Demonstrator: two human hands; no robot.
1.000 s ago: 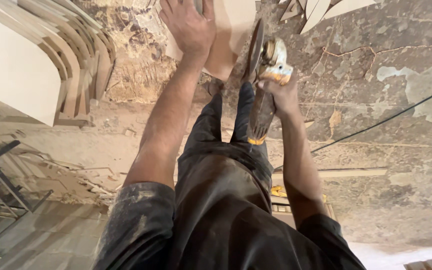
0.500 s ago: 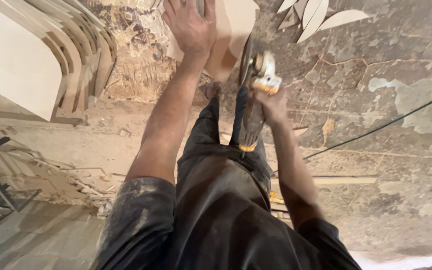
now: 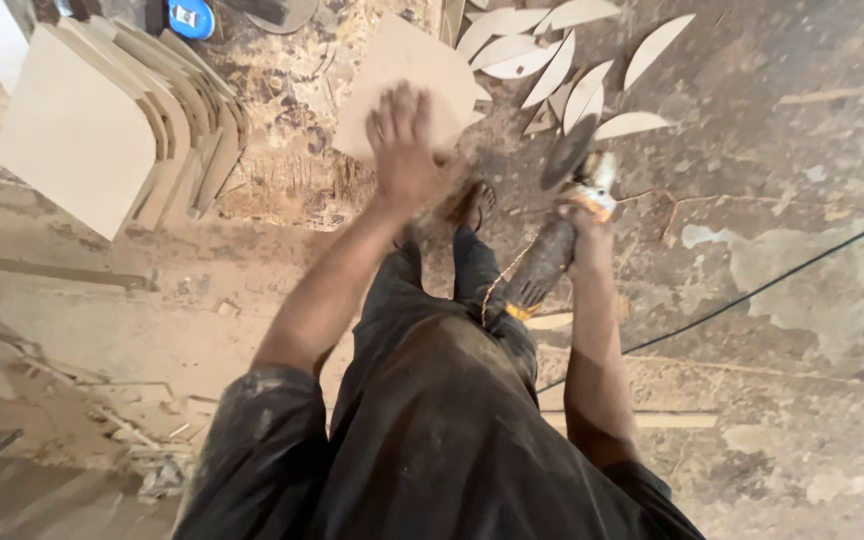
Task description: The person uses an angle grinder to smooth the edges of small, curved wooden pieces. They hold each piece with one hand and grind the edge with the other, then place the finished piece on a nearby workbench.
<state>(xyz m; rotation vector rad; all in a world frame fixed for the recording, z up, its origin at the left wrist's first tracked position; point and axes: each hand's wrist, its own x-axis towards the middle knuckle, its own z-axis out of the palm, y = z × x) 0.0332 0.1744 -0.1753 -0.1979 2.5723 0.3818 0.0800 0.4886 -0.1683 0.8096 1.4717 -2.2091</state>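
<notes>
The left hand (image 3: pixel 404 140) is laid flat, palm down, on a pale square board (image 3: pixel 404 75) that lies on the floor; the fingers are spread and extended, pressing on the board rather than gripping it. The hand is blurred. The board is seen at the top centre of the view, just beyond the person's bare foot (image 3: pixel 472 205), which is set at its near edge.

The right hand (image 3: pixel 584 222) is closed around the body of an angle grinder (image 3: pixel 562 215), the fingers wrapped fully about it. The grinder's dark disc (image 3: pixel 569 152) is held tilted, to the right of the board; whether the disc touches the board cannot be told. A black cable (image 3: pixel 752 295) is laid across the stained floor (image 3: pixel 802 150) to the right.

A scatter of pale leaf-shaped offcuts (image 3: pixel 572 60) is observed on the floor beyond the grinder, near the board's far right corner. A stack of similar boards with one rounded corner (image 3: pixel 112 130) is propped at the upper left, well apart from the hands. A blue round object (image 3: pixel 190 17) is noted just above that stack. Wood splinters and dust (image 3: pixel 142 440) are recorded at the lower left. The person's dark, dusty clothing (image 3: pixel 432 430) fills the lower centre.
</notes>
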